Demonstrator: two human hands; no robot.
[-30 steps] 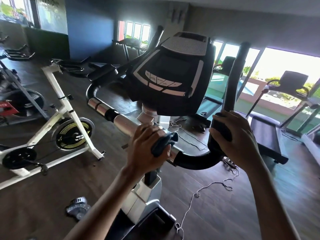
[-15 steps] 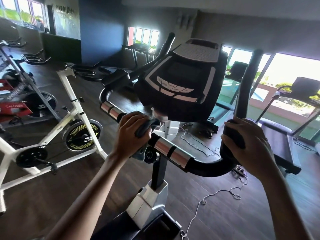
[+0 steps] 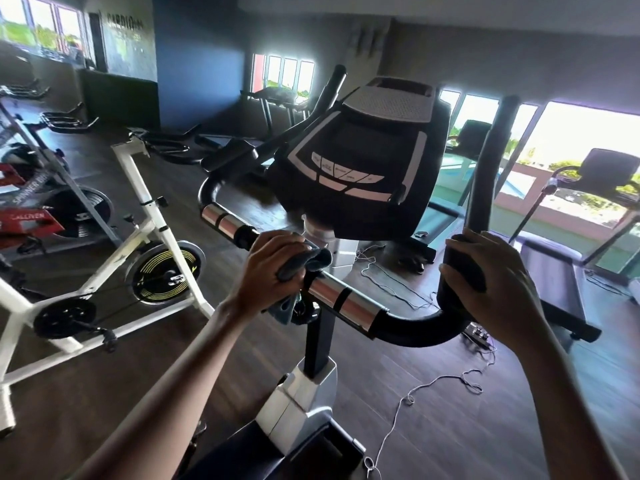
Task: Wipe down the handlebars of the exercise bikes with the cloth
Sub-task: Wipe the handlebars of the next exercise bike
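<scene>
Handlebar point(image 3: 346, 301) ran across the bike's front just below the console point(image 3: 360, 168): black foam with shiny chrome sensor bands, curving up at both ends into black upright grips. Cloth point(image 3: 304, 263) was grey, bunched up, pressed on the bar's middle right under the console. Left hand point(image 3: 268, 271) was closed around the cloth and the bar. Right hand point(image 3: 495, 282) was wrapped around the right-end bend of the handlebar, fingers closed on the black foam. White-and-black post point(image 3: 318, 344) dropped from the handlebar centre down to the bike body. Left of the console stood a white spin bike point(image 3: 138, 216) with a yellow-ringed flywheel; further left, a grey and red one. Treadmill point(image 3: 561, 292) stood right of the console by bright windows. Thin white cord point(image 3: 433, 384) trailed loose on the dark wood floor point(image 3: 433, 427) below the handlebar. Blue wall was behind the console.
</scene>
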